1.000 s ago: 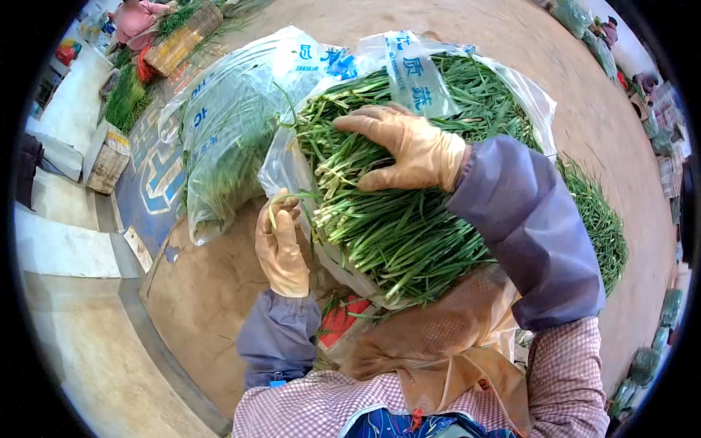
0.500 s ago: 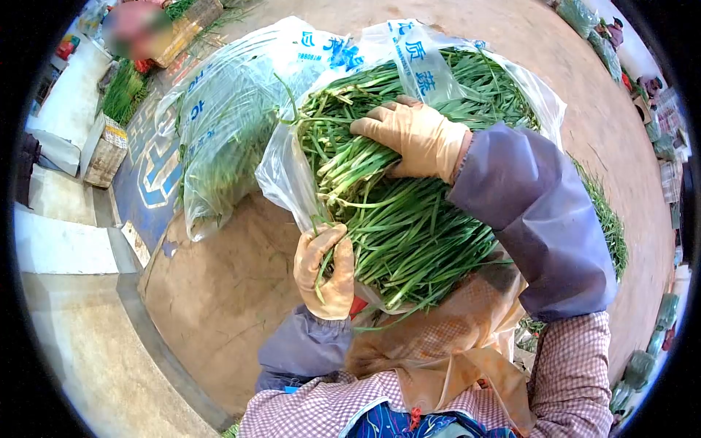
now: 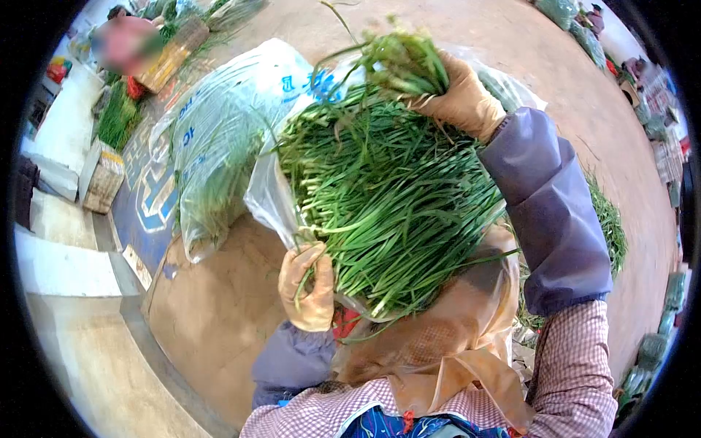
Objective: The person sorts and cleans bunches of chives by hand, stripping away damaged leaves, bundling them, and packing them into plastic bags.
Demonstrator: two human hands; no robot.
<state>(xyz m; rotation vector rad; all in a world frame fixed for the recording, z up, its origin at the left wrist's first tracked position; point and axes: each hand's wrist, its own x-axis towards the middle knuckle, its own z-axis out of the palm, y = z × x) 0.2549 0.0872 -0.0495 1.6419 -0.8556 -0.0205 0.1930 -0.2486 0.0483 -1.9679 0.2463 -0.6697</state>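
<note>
A large heap of green Chinese chives (image 3: pixel 409 197) lies in an opened clear plastic bag (image 3: pixel 269 191) in front of me. My right hand (image 3: pixel 467 98), in a tan glove, is closed around a bunch of chives (image 3: pixel 405 62) lifted at the far side of the heap. Motion blurs the bunch's tips. My left hand (image 3: pixel 307 288), gloved too, is curled at the bag's near left edge and pinches its rim. A loose green strand runs between its thumb and fingers.
A second plastic bag of chives (image 3: pixel 226 146) with blue print stands to the left. Another chive pile (image 3: pixel 606 219) lies on the floor at right. A carton (image 3: pixel 102 175) is by the left wall. A person (image 3: pixel 124 44) is at the far left, near more greens.
My right hand has moved from lying on the heap up and away, now with a bunch of chives raised in it. My left hand stays at the bag's edge, slightly lower in view.
</note>
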